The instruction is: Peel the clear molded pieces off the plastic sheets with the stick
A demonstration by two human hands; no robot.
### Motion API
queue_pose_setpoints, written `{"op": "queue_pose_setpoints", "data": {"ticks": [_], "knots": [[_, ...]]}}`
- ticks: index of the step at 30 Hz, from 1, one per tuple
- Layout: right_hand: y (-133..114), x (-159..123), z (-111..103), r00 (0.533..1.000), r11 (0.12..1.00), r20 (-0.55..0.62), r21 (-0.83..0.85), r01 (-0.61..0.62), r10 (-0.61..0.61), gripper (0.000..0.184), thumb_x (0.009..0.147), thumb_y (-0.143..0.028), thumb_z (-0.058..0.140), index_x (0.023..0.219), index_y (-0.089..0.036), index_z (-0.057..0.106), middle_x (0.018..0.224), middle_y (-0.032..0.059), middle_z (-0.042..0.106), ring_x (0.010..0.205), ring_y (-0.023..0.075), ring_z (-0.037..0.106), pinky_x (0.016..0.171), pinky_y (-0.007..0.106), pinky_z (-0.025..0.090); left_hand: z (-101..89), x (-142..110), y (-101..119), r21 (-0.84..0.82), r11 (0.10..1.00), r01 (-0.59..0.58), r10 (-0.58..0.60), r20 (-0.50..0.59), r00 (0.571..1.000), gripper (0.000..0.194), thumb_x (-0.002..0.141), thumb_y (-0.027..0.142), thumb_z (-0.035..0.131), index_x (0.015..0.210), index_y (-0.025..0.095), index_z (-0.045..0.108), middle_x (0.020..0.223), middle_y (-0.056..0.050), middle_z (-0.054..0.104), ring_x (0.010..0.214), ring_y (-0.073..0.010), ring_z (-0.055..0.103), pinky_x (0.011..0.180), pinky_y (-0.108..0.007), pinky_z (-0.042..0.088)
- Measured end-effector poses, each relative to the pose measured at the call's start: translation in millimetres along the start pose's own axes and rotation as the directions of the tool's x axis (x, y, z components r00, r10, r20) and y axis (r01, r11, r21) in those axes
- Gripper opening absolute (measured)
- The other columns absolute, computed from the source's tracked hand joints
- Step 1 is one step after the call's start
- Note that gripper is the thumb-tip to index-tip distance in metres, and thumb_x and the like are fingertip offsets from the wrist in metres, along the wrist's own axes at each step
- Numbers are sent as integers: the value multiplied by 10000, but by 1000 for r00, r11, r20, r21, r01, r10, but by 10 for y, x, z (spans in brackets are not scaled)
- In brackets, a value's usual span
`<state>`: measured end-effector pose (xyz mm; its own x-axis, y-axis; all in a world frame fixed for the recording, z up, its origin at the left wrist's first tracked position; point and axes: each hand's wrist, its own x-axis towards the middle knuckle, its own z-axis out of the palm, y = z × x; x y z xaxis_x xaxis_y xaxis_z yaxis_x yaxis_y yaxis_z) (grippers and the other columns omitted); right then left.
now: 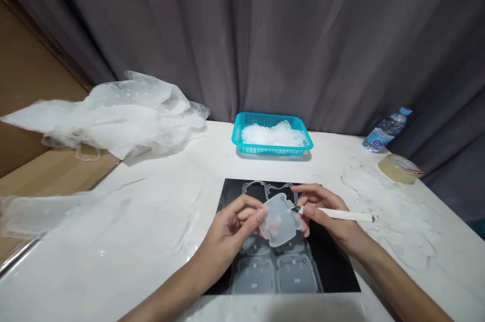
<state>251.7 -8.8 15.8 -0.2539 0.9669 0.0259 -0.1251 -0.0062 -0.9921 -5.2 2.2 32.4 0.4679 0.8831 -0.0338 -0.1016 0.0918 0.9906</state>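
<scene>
A frosted translucent plastic piece with notched edges is pinched at its left edge by my left hand. My right hand grips a white pen-like tool, whose dark tip meets the piece's upper right edge. Whether that tip is a blade or a nib cannot be made out. Fingers of my right hand also reach behind the piece's right side. Beneath both hands lies a black mat, bearing a clear plastic sheet of similar frosted shapes, with cut-out outlines at its far end.
A turquoise basket with frosted pieces stands at the back. Translucent sheets are heaped at left over a cardboard box, with more lying in front. Clear scraps, a tape roll and a water bottle are at right.
</scene>
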Motion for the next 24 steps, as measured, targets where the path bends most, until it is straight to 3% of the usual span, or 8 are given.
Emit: {"op": "queue_pose_setpoints", "data": {"ticks": [3, 5, 10, 13, 20, 24], "knots": [[13, 7, -17, 994, 1000, -107, -9, 17, -18, 332, 982, -526, 683, 1128, -232, 735, 807, 8, 683, 607, 150, 672, 550, 268, 577, -7, 2, -16, -25, 1000, -7, 7, -21, 1000, 267, 1016, 471, 674, 959, 211, 657, 773, -3, 771, 730, -146, 692, 748, -259, 543], [8, 13, -21, 989, 995, -148, -104, -2, -14, 384, 1008, -565, 622, 1035, -205, 754, 799, 19, 678, 628, 154, 675, 568, 266, 574, -25, 10, -24, -29, 1000, -10, 9, -35, 999, 263, 1021, 473, 669, 968, 217, 645, 793, 0, 781, 748, -144, 702, 768, -257, 547], [-23, -18, 45, 999, 933, -36, -359, -41, 30, 360, 1018, -534, 624, 976, -200, 751, 828, 17, 675, 690, 153, 676, 667, 268, 553, -60, 26, -63, -58, 998, -6, 5, -25, 1000, 266, 1033, 488, 650, 1033, 228, 594, 858, -5, 800, 810, -159, 727, 824, -279, 549], [-47, -58, 108, 998, 942, 29, -333, -40, 53, 281, 994, -483, 687, 937, -211, 729, 812, -2, 664, 711, 148, 663, 687, 262, 529, -60, 23, -88, -57, 998, 12, -13, -9, 1000, 250, 1053, 478, 624, 1064, 235, 564, 883, -2, 799, 827, -158, 729, 845, -285, 540], [-66, -68, 162, 999, 983, -9, -177, -47, 46, 251, 997, -439, 696, 912, -203, 707, 777, -18, 647, 691, 129, 632, 688, 247, 521, -43, 12, -73, -60, 998, 8, -7, 26, 1000, 271, 1050, 493, 624, 1054, 231, 554, 869, -5, 804, 848, -165, 740, 863, -288, 552], [-103, -67, 164, 1000, 970, -1, -242, -3, 3, 261, 1001, -429, 688, 877, -200, 704, 803, -13, 628, 705, 130, 617, 681, 246, 502, -38, 15, -54, -68, 997, 21, -19, 30, 999, 265, 1050, 476, 634, 1082, 229, 543, 909, -13, 818, 851, -160, 751, 869, -281, 565]]}}
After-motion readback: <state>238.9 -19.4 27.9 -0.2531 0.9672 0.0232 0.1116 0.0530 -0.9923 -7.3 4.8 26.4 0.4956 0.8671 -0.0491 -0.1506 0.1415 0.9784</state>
